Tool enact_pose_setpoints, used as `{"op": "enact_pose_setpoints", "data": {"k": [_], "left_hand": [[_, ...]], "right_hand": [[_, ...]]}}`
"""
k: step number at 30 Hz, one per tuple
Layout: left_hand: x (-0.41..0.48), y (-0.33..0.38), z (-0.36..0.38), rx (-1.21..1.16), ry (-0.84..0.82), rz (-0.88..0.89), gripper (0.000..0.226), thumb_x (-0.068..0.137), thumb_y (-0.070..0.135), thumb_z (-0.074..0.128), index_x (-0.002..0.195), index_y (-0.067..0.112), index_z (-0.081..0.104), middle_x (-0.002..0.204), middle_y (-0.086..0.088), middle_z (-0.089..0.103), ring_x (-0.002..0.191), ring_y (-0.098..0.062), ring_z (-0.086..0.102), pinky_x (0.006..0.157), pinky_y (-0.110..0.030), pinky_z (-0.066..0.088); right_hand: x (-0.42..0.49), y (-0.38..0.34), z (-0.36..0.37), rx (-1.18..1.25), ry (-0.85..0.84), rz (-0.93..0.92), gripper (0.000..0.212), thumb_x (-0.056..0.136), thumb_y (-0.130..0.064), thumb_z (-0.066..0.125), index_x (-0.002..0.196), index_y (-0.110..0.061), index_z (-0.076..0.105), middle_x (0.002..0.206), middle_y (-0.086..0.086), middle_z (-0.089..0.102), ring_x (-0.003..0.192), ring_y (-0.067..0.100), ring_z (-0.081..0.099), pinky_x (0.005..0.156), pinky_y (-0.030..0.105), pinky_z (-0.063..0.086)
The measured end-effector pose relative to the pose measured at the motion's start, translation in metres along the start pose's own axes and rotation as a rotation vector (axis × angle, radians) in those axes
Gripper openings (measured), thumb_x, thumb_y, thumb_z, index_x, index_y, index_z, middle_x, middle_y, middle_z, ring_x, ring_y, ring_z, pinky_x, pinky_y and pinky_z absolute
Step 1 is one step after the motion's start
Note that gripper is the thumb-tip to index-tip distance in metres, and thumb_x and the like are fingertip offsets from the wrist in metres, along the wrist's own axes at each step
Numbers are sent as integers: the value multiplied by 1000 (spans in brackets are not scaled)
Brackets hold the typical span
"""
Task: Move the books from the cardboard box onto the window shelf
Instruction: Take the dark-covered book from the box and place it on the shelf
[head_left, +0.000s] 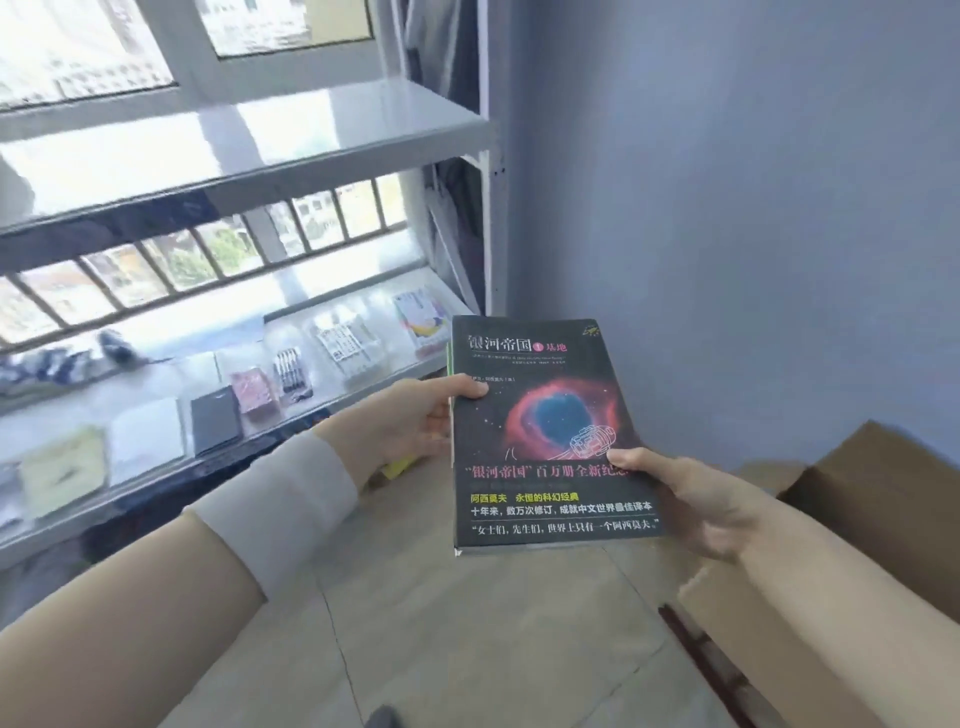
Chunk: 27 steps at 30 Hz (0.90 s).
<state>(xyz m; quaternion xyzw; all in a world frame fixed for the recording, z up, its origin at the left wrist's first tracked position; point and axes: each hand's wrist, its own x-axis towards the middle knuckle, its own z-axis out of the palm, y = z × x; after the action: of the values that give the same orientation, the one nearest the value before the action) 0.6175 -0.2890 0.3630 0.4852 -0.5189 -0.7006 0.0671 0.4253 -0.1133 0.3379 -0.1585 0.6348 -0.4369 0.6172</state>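
While our left hand (415, 415) pinches the dark book (550, 436) at its left edge, thumb on the cover, our right hand (691, 499) grips its lower right edge. The book is held flat in the air, cover up, left of the cardboard box (872, 499) and just in front of the window shelf (156, 499), where small packets lie in a row.
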Motion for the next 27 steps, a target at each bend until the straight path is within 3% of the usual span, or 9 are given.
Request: {"op": "enact_pose_setpoints", "data": {"k": [2, 4, 5, 8, 13, 16, 18, 22, 27], "left_hand": [[-24, 4, -60, -36, 69, 55, 10, 87, 22, 63, 90, 12, 63, 69, 2, 69, 57, -9, 65, 56, -15, 56], [-45, 4, -127, -78, 147, 103, 25, 80, 23, 70, 101, 9, 67, 78, 1, 72, 72, -12, 67, 82, -26, 57], [-55, 4, -163, -89, 190, 112, 33, 79, 23, 71, 108, 7, 67, 85, -1, 72, 79, -14, 66, 85, -31, 56], [-85, 1, -262, -81, 291, 116, 30, 82, 24, 68, 109, 11, 66, 90, -1, 70, 82, -12, 64, 69, -25, 51], [-106, 4, -385, -121, 427, 158, 32, 83, 24, 66, 112, 11, 66, 102, -7, 67, 94, -18, 60, 98, -38, 46], [-105, 15, -426, -136, 446, 197, 41, 83, 22, 66, 119, 3, 65, 106, -11, 70, 95, -20, 62, 96, -36, 49], [-97, 26, -451, -155, 444, 228, 41, 84, 22, 66, 120, 2, 65, 112, -15, 71, 97, -20, 64, 92, -33, 51], [-74, 67, -492, -133, 449, 303, 38, 83, 23, 68, 115, 2, 67, 100, -8, 72, 91, -19, 65, 77, -27, 54], [-48, 145, -517, 4, 474, 439, 40, 86, 25, 65, 117, 0, 61, 113, -13, 70, 109, -24, 63, 89, -29, 52]], "right_hand": [[15, -23, 56, -83, -90, -25, 82, 43, -39, 87, 113, -1, 67, 115, 20, 67, 102, 32, 62, 104, 48, 42], [33, -44, 118, -144, -187, -46, 71, 55, -38, 82, 113, 0, 67, 117, 20, 67, 108, 34, 62, 105, 50, 42], [42, -53, 151, -166, -224, -58, 63, 62, -34, 77, 113, 1, 67, 116, 21, 68, 110, 35, 61, 105, 52, 41], [70, -75, 250, -208, -329, -74, 55, 68, -29, 66, 112, 4, 67, 112, 22, 69, 106, 34, 64, 102, 51, 45], [115, -109, 373, -242, -441, -57, 50, 71, -25, 63, 113, 2, 65, 118, 24, 66, 95, 33, 67, 88, 44, 52], [141, -137, 408, -298, -456, -76, 44, 61, -27, 72, 99, -4, 70, 100, 20, 72, 77, 28, 70, 83, 43, 53], [162, -161, 426, -358, -441, -130, 45, 56, -30, 81, 95, -8, 74, 101, 17, 73, 89, 30, 68, 93, 49, 48], [201, -212, 444, -422, -457, -236, 43, 66, -36, 71, 98, -9, 75, 110, 17, 71, 109, 33, 64, 102, 51, 44], [249, -289, 454, -442, -473, -397, 42, 61, -33, 73, 94, -7, 73, 98, 13, 75, 88, 22, 70, 88, 41, 54]]}}
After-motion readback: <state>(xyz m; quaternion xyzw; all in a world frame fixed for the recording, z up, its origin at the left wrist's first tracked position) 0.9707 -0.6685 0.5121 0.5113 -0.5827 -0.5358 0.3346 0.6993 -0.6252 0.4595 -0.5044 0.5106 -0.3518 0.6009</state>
